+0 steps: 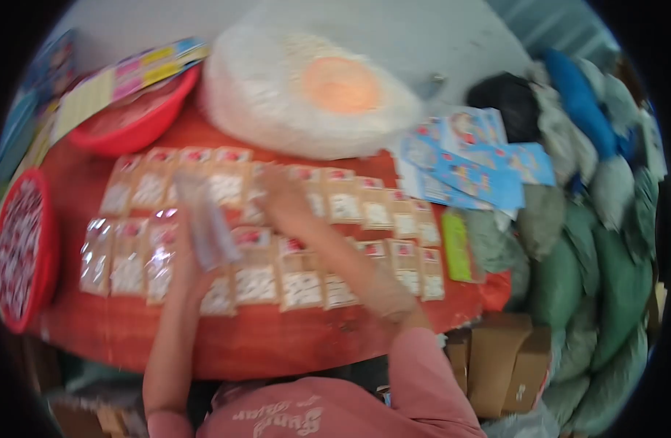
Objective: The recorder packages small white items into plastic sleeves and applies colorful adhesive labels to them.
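My left hand (194,257) is closed round a bundle of clear plastic bags (210,223), held upright above the packets on the left half of the table. My right hand (286,203) reaches over the back row, near its middle, and motion smears its fingers. Two rows of small flat packets (259,285) lie side by side under both hands. They have tan backing, red marks near the top and small white pieces inside. At the left end, a few shiny packets (96,255) reflect the light.
Packets rest on a red-covered table (277,343). Red basins stand at left (40,248) and back left (142,120). A large translucent bag (255,95) sits behind. Blue printed sheets (474,171), a lime-green packet (456,244), cardboard boxes (499,361) and green sacks (561,270) are right.
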A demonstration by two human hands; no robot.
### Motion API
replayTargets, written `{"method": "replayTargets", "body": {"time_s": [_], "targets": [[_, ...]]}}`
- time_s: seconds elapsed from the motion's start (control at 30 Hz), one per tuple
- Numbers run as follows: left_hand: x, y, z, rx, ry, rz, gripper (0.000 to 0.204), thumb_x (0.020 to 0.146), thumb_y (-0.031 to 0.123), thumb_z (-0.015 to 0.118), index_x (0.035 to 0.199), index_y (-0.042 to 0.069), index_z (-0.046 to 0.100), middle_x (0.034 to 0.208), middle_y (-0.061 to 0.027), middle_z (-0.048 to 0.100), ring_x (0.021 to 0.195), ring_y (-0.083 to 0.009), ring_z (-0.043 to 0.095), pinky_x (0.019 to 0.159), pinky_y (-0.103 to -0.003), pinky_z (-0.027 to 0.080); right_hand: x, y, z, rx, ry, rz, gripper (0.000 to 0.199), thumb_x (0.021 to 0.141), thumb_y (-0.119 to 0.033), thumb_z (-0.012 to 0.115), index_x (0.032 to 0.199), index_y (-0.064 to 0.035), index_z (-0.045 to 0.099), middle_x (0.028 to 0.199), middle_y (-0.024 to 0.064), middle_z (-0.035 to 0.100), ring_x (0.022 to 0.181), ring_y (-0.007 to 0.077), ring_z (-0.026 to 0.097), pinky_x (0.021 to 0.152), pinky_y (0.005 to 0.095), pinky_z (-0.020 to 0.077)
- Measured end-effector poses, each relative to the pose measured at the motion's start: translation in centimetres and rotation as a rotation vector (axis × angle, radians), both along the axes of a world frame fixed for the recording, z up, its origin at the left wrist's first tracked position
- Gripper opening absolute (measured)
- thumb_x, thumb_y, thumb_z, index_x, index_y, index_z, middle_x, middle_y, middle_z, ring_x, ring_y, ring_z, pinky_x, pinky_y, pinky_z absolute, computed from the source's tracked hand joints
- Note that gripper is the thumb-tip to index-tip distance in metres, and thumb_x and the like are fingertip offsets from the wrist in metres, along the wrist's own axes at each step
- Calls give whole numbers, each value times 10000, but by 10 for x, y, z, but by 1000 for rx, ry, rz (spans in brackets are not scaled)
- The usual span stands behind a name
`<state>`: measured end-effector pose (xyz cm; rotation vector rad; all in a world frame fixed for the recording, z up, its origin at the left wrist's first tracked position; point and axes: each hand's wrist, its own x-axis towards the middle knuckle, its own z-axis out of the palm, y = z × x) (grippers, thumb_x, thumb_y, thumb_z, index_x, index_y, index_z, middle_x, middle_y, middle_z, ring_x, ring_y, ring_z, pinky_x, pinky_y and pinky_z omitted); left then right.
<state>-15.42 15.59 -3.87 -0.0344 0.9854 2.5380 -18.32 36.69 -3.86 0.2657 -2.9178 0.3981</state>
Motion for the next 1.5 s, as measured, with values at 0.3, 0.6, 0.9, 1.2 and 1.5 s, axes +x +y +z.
{"method": "replayTargets", "body": {"time_s": [0.3,0.6,0.9,1.2,1.5], "targets": [[23,-18,34,-74,-56,61,693,818,679,335,1200,113,455,1030,-67,561,951,-240,581,780,-388,496,3,19,18,39,5,-17,589,926,-366,360,1336,46,262,1398,233,254,1321,326,218,1069,473,142],[25,-7,28,-79,-71,2,646,848,634,347,1210,108,444,1058,-85,559,963,-229,570,777,-372,497,16,0,7,227,-122,45,592,924,-402,360,1370,-35,228,1428,228,169,1321,374,179,1081,441,120],[-3,4,27,-62,-110,-30,547,868,576,397,1121,98,477,990,-77,559,899,-205,577,730,-361,495,-10,-6,-16,146,11,87,609,909,-407,402,1333,9,268,1401,242,224,1308,390,195,1071,473,159],[7,3,28,-42,-68,-23,606,861,604,366,1179,95,453,1011,-85,560,925,-211,576,759,-368,500,-6,-2,2,320,-72,30,581,924,-382,366,1348,-2,253,1403,183,262,1314,309,226,1082,432,144],[31,-7,21,-19,18,-164,700,828,669,295,1216,98,412,987,-60,555,871,-145,572,713,-304,507,63,-79,79,-1082,-657,140,226,796,-177,670,883,16,590,730,20,606,620,82,571,552,204,459]]}}
